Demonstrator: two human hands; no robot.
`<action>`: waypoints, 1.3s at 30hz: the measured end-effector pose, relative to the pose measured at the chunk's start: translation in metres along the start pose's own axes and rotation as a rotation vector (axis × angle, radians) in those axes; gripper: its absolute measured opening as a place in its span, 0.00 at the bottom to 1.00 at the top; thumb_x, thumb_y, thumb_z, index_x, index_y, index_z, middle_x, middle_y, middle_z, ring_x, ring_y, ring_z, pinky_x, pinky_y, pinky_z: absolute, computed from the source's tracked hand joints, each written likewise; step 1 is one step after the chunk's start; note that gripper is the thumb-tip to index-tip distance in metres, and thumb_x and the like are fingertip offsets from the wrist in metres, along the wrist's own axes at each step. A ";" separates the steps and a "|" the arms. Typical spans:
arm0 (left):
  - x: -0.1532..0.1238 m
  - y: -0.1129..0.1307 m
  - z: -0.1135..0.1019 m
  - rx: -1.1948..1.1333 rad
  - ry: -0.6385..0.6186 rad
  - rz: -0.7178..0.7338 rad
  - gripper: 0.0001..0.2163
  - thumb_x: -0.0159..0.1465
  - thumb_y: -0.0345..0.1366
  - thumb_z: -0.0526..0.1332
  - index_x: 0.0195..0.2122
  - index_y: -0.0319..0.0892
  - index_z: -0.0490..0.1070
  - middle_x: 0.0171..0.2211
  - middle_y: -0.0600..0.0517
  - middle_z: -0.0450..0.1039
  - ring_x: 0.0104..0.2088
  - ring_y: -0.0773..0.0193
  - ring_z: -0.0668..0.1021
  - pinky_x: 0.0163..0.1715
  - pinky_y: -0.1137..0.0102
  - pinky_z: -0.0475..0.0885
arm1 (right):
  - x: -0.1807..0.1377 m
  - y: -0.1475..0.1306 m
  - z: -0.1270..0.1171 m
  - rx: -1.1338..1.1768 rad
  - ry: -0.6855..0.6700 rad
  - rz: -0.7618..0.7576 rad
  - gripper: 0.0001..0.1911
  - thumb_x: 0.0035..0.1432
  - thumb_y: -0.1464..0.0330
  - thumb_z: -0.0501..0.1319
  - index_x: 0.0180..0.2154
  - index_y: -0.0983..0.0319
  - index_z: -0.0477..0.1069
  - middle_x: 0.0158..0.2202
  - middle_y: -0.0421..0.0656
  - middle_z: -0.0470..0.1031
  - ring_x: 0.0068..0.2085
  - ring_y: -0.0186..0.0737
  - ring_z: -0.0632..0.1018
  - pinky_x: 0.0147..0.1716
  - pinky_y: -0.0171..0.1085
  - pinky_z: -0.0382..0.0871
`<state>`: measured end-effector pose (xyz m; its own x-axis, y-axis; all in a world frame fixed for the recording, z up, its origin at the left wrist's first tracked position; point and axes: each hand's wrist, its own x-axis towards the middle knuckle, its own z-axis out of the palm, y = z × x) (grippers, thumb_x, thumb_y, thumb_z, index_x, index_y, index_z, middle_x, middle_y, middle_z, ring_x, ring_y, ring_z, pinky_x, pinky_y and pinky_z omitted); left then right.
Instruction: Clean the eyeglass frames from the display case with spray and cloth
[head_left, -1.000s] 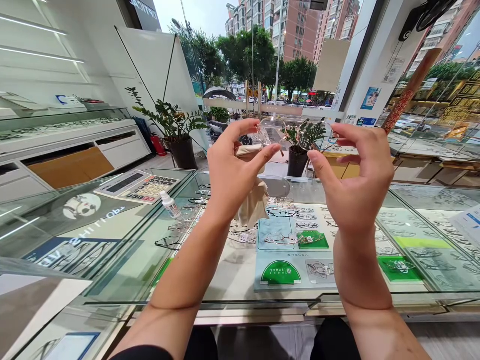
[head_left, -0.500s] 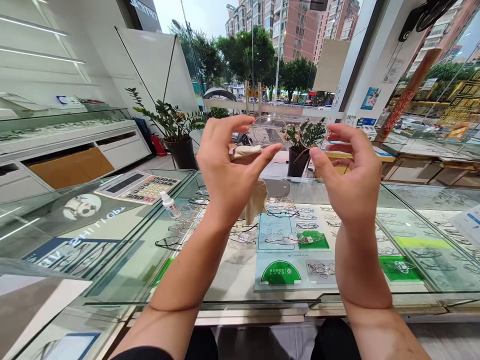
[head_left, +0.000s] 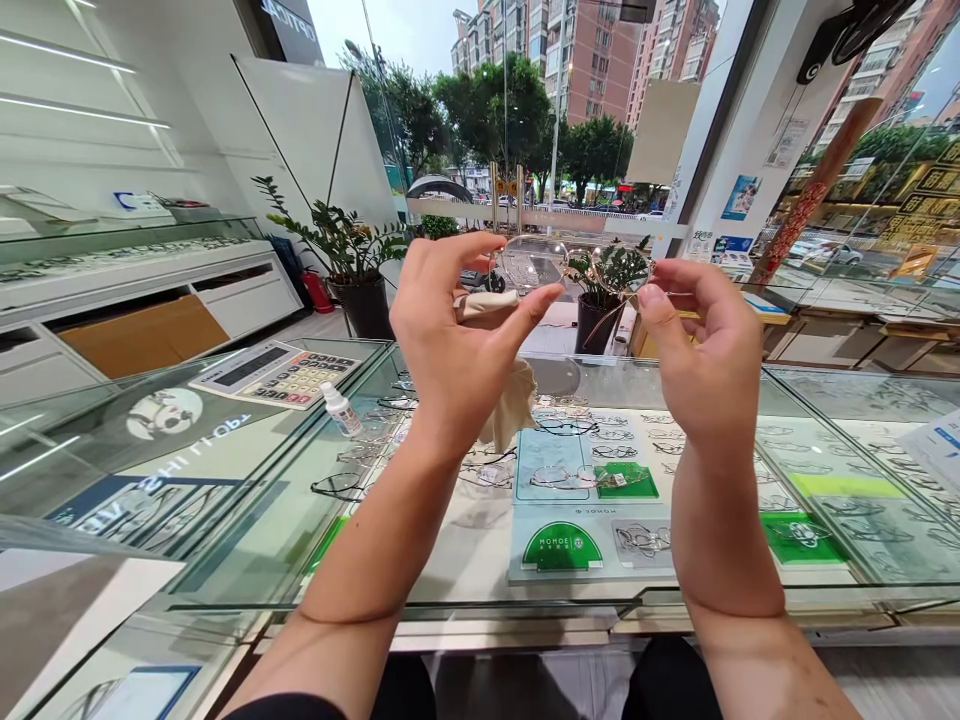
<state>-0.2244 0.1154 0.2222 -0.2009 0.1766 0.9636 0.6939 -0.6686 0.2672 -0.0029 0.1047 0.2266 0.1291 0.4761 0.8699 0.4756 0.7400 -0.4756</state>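
Observation:
A pair of thin-rimmed eyeglasses (head_left: 564,262) is held up in front of me, above the glass display case, with the lenses facing the window. My left hand (head_left: 450,325) grips the left end of the frame by the fingertips. A beige cleaning cloth (head_left: 511,408) is tucked in that same palm and hangs below it. At the right end of the frame, my right hand (head_left: 709,350) pinches the eyeglasses between thumb and fingers. The clear lenses let the plant and street show through, so parts of the frame are hard to make out.
Below my hands lies the glass display case (head_left: 465,570) with several eyeglasses in and on it. A white spray bottle (head_left: 341,410) stands left of my forearm, near a large calculator (head_left: 276,373). Potted plants (head_left: 360,270) stand beyond the counter.
The eyeglasses have tilted slightly and shifted a little left. My right thumb has moved a little right and up along the frame's end; the left hand has drifted slightly left.

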 end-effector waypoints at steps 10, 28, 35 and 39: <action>-0.005 -0.001 -0.004 -0.099 -0.048 0.011 0.24 0.66 0.59 0.73 0.59 0.57 0.77 0.58 0.46 0.79 0.63 0.42 0.77 0.51 0.48 0.80 | 0.003 0.015 0.002 0.116 -0.013 0.013 0.18 0.71 0.49 0.66 0.52 0.52 0.82 0.47 0.44 0.86 0.48 0.48 0.86 0.47 0.51 0.85; -0.009 -0.015 0.020 -0.209 -0.074 -0.064 0.29 0.67 0.58 0.72 0.67 0.61 0.71 0.65 0.50 0.78 0.67 0.45 0.78 0.49 0.51 0.84 | 0.002 -0.004 0.007 0.089 0.233 -0.064 0.12 0.72 0.53 0.67 0.45 0.52 0.84 0.44 0.42 0.85 0.40 0.45 0.85 0.35 0.47 0.82; -0.011 -0.013 0.022 -0.194 -0.055 -0.053 0.28 0.72 0.59 0.67 0.69 0.59 0.69 0.63 0.51 0.79 0.71 0.45 0.74 0.48 0.46 0.83 | 0.004 0.006 0.007 0.119 0.198 -0.018 0.14 0.72 0.51 0.67 0.47 0.52 0.83 0.48 0.45 0.86 0.43 0.50 0.86 0.39 0.50 0.84; -0.013 -0.018 0.023 -0.156 -0.107 -0.036 0.30 0.74 0.59 0.64 0.73 0.56 0.66 0.60 0.49 0.82 0.74 0.41 0.69 0.48 0.40 0.80 | 0.005 0.018 0.008 0.129 0.105 -0.013 0.18 0.73 0.48 0.63 0.53 0.49 0.81 0.51 0.46 0.85 0.51 0.55 0.86 0.43 0.53 0.86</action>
<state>-0.2183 0.1413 0.2049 -0.1435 0.2728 0.9513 0.5704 -0.7627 0.3048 -0.0009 0.1240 0.2217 0.2169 0.4186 0.8819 0.3633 0.8039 -0.4709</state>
